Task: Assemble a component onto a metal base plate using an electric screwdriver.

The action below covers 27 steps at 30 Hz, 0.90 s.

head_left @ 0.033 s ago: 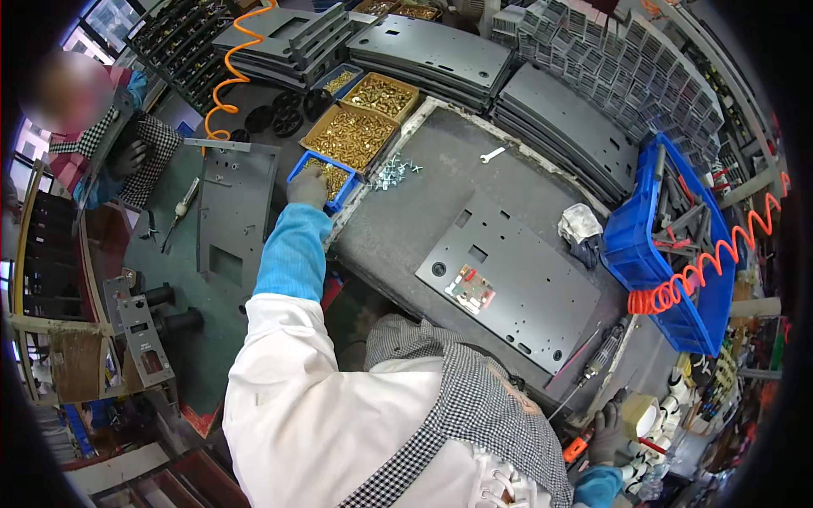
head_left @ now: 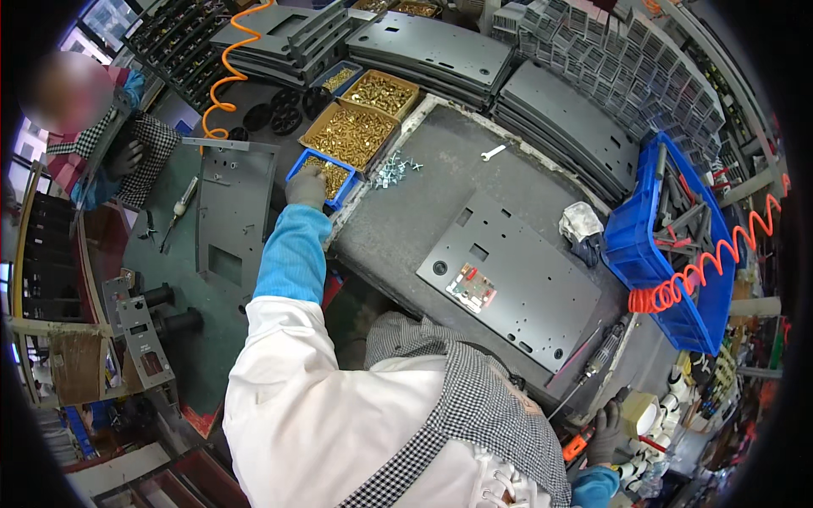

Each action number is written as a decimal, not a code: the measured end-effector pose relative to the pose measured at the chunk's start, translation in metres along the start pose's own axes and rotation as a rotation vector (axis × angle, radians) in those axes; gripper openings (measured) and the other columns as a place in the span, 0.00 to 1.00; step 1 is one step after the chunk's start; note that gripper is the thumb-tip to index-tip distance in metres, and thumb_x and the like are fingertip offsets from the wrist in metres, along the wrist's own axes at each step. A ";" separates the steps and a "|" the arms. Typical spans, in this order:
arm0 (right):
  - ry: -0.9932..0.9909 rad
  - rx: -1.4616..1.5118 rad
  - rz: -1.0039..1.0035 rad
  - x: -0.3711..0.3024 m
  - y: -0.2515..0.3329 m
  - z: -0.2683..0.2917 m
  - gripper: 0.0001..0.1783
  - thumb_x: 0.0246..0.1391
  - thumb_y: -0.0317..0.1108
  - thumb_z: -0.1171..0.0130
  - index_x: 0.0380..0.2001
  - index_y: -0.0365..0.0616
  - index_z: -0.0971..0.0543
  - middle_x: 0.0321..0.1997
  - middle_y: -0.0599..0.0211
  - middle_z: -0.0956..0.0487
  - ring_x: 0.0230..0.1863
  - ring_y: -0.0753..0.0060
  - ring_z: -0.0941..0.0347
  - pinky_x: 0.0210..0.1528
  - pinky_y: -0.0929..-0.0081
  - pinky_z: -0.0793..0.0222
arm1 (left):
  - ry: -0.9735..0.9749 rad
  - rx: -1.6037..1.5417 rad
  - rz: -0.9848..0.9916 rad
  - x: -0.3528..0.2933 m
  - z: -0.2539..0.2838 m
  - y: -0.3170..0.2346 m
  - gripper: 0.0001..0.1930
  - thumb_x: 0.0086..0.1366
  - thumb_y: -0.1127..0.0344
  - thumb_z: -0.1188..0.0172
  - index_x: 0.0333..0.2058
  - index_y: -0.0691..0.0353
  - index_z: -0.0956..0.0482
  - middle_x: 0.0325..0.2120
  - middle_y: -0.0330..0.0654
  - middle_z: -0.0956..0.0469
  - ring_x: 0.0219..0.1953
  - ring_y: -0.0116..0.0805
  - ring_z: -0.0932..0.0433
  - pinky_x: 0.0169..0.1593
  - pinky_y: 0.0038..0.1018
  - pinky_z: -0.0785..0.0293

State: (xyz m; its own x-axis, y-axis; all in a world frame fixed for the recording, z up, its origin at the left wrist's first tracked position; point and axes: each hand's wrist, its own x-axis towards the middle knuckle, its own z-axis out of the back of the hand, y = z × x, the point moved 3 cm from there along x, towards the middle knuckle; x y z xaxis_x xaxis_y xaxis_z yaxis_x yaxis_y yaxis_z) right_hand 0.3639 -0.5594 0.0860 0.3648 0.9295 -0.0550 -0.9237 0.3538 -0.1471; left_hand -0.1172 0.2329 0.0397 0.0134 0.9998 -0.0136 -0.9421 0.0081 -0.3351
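Observation:
My left hand [head_left: 306,188], in a grey glove and blue sleeve cover, reaches into a small blue tray [head_left: 339,197] of brass-coloured screws [head_left: 332,176]. Its fingertips are down among the screws, hidden. At the lower right, my gloved right hand [head_left: 605,433] has its fingers stretched out, beside a pale yellow roll-like thing [head_left: 638,415] and an orange-handled tool [head_left: 578,443]. On the dark bench lies a grey metal panel [head_left: 529,292] with holes, bearing a small red-and-white circuit board [head_left: 472,289]. A screwdriver-like power tool [head_left: 602,352] lies along the panel's right end.
Cardboard boxes of brass parts [head_left: 351,135] stand beyond the blue tray. Silvery screws [head_left: 394,172], a wrench [head_left: 493,153] and a white cloth [head_left: 580,222] lie on the bench. Stacked panels [head_left: 432,46] line the back; a blue crate [head_left: 627,254] stands right. Another person [head_left: 93,161] is far left.

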 end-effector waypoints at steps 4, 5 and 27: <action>-0.335 0.209 -0.247 0.058 0.074 0.087 0.31 0.50 0.20 0.42 0.60 0.47 0.31 0.68 0.53 0.33 0.69 0.47 0.37 0.70 0.54 0.40 | -0.007 -0.138 0.080 -0.012 0.015 0.001 0.15 0.61 0.54 0.34 0.44 0.50 0.14 0.43 0.47 0.16 0.48 0.47 0.19 0.54 0.38 0.25; -0.328 0.199 -0.268 0.073 0.095 0.095 0.31 0.50 0.20 0.42 0.60 0.47 0.31 0.68 0.53 0.33 0.69 0.47 0.37 0.70 0.54 0.40 | 0.005 -0.149 0.068 -0.007 0.012 -0.001 0.15 0.61 0.54 0.34 0.44 0.51 0.14 0.42 0.47 0.15 0.47 0.47 0.18 0.53 0.38 0.25; -1.243 2.092 -0.161 0.286 0.250 0.221 0.31 0.56 0.43 0.34 0.58 0.40 0.28 0.52 0.61 0.24 0.48 0.62 0.25 0.58 0.56 0.31 | 1.145 -1.632 0.184 -0.142 0.009 -0.125 0.14 0.73 0.64 0.44 0.54 0.62 0.24 0.37 0.36 0.23 0.31 0.19 0.29 0.33 0.15 0.29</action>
State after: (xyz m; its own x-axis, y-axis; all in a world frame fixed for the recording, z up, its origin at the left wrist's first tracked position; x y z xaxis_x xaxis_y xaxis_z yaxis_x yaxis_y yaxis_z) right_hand 0.2110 -0.1817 0.2517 0.9193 0.2330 0.3173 -0.0560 -0.7205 0.6912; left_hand -0.0046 0.0901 0.0923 0.7608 0.5084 -0.4033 0.1695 -0.7556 -0.6327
